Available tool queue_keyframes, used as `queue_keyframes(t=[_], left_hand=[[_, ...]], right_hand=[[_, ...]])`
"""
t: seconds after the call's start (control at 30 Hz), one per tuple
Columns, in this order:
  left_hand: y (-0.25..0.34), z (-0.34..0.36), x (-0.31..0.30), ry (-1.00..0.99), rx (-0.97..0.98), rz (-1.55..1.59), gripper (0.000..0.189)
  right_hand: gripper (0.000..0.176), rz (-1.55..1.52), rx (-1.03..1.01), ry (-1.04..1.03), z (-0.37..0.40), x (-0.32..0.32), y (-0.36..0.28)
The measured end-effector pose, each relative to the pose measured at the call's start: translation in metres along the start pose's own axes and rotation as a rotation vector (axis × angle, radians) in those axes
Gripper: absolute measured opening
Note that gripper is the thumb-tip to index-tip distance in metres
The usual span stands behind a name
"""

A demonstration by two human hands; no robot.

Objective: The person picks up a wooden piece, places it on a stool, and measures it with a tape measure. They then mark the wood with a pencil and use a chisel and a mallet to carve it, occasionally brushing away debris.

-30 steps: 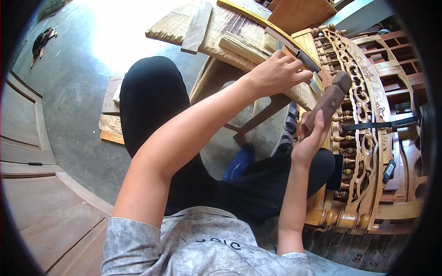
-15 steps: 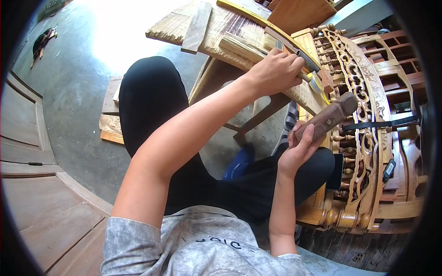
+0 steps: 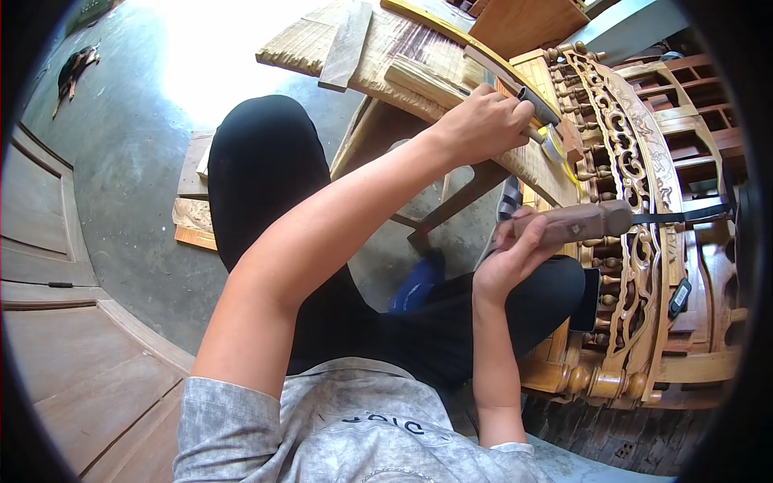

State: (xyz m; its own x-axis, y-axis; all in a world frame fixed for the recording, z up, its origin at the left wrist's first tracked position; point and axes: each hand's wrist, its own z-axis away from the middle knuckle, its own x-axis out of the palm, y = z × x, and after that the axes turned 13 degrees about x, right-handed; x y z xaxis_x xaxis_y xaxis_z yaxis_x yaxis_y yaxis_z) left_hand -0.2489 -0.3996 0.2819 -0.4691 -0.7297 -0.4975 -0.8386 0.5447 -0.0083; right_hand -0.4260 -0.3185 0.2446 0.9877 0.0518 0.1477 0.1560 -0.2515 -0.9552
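Observation:
My left hand (image 3: 485, 125) is closed around what looks like a chisel (image 3: 535, 135); only its pale handle end shows, and the blade is hidden. It is over the work bench (image 3: 403, 76), beside a narrow wooden piece (image 3: 423, 80). A dark brown wooden mallet (image 3: 576, 224) is gripped in my right hand (image 3: 511, 253), its thick end pointing right and clear of the chisel. Near the left hand lie a dark tubular object (image 3: 538, 105) and a clear round item with a yellow strip (image 3: 554, 145).
A grey board (image 3: 346, 48) crosses the bench. Carved wooden furniture (image 3: 632, 161) stands close on the right, with a black strap (image 3: 684, 217) over it. Wood pieces (image 3: 194, 217) lie on the floor by my knee (image 3: 270, 161). A dark animal (image 3: 74, 76) is at the far left.
My right hand has swung the mallet from an upward tilt to nearly level, its thick end dropping. My left hand stays almost in place, still closed on the chisel.

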Motion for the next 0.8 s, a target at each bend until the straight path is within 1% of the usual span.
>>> queue_keyframes(t=[0.03,0.13,0.17,0.27,0.3,0.4,0.53,0.57,0.67,0.7,0.8], left_hand=[[0.0,0.0,0.001,-0.002,-0.001,-0.007,0.035],[0.0,-0.002,0.001,0.01,0.0,-0.01,0.035],[-0.002,0.0,-0.001,0.014,-0.002,-0.014,0.035],[-0.005,0.001,0.006,0.069,0.044,-0.085,0.036],[-0.006,0.001,0.009,0.066,0.039,-0.079,0.035],[-0.01,0.0,0.01,0.038,0.036,-0.158,0.032],[-0.003,-0.001,0.007,-0.041,-0.022,-0.175,0.032],[-0.003,0.0,0.007,-0.05,-0.026,-0.178,0.033],[-0.007,-0.002,0.012,-0.063,-0.032,-0.199,0.033],[-0.005,-0.003,0.014,-0.072,-0.04,-0.219,0.033],[-0.007,-0.003,0.013,-0.116,-0.081,-0.264,0.029]], right_hand=[[0.041,0.012,0.018,0.021,0.0,0.001,-0.001],[0.041,0.247,0.172,-0.299,-0.006,-0.006,0.0],[0.037,0.224,0.191,-0.281,-0.012,-0.013,0.004],[0.032,-0.059,0.084,-0.013,-0.006,0.012,-0.011],[0.031,-0.053,0.063,-0.013,-0.004,0.012,-0.01],[0.034,0.202,0.163,-0.332,-0.005,-0.002,-0.014],[0.031,-0.109,0.127,-0.065,-0.007,0.019,-0.021],[0.03,0.048,0.243,-0.187,-0.017,-0.003,-0.011],[0.029,0.117,0.24,-0.28,-0.014,-0.004,-0.021],[0.027,-0.017,0.211,-0.192,-0.014,0.005,-0.026],[0.027,0.116,0.36,-0.347,-0.011,0.008,-0.026]])
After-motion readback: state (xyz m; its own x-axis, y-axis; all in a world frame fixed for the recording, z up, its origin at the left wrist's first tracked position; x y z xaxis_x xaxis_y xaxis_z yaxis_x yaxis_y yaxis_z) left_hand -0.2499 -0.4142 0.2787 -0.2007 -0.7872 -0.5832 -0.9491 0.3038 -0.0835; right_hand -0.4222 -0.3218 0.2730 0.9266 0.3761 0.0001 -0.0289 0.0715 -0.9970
